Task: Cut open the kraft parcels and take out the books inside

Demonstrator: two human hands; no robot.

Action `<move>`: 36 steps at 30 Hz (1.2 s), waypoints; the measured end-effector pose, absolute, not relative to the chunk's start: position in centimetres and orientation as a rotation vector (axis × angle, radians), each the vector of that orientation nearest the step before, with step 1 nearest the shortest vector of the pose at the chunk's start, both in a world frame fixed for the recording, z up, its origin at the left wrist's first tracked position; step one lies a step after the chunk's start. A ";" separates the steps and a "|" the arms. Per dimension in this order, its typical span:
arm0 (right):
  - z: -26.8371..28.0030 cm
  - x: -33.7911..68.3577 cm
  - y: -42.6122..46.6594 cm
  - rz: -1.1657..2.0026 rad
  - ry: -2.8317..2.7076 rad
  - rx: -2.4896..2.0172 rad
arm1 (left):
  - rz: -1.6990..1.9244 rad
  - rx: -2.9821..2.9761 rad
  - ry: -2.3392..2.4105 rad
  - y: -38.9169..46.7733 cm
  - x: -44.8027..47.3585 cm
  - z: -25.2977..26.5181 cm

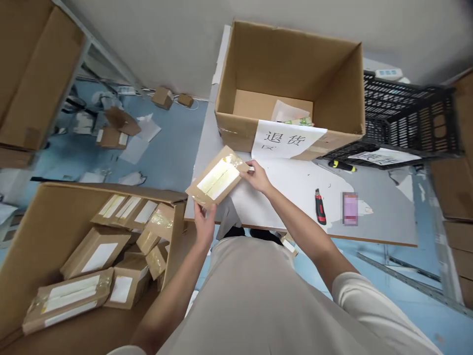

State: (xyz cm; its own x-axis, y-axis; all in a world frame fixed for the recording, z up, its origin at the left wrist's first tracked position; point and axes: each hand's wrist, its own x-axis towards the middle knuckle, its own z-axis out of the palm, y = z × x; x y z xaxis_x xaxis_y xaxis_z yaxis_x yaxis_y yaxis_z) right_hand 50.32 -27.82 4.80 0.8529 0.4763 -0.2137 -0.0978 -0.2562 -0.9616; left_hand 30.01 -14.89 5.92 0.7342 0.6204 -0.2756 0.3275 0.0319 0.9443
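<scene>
Pale shirt [251, 296] at six o'clock, loaded carton [70, 209] at eight, lettered box [273, 59] at one. Near centre, toward nine, taped parcel [219, 178] clamped by left hand [204, 226] at its seven, right hand [258, 176] at its three. Likely label-checking; next probably calls for freeing one hand.

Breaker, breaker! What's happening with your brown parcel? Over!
Left hand on near edge of parcel, right hand gripping its right end. Parcel taped, labelled, held above left end of table. Red-and-black cutter on table, apart from both hands.
</scene>
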 end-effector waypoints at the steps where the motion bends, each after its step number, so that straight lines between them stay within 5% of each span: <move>1: 5.7 49.3 -30.1 0.504 -0.226 -1.765 | 0.263 1.604 0.739 -14.8 30.6 6.4; 6: 8.0 42.9 -42.3 0.315 0.128 -1.929 | 0.008 1.700 0.461 -17.4 35.5 6.1; 13: 3.6 36.9 -52.1 0.305 0.426 -1.838 | -0.260 1.854 0.273 -25.7 37.3 1.3; 26: -2.6 38.2 -55.8 0.474 0.164 -1.954 | -0.304 1.759 0.470 -26.3 34.9 -3.0; 36: -0.7 39.7 -55.7 0.378 0.072 -1.913 | -0.136 1.860 0.375 -26.1 35.4 -1.4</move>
State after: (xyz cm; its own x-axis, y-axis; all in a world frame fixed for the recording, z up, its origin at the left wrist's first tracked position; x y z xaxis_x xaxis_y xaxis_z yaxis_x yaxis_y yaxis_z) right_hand 39.74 -55.72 -0.68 0.9467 0.1301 -0.2947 -0.2295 -0.3694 -0.9005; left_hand 35.36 -26.14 -1.42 0.9418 0.1877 -0.2788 0.3229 -0.2744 0.9058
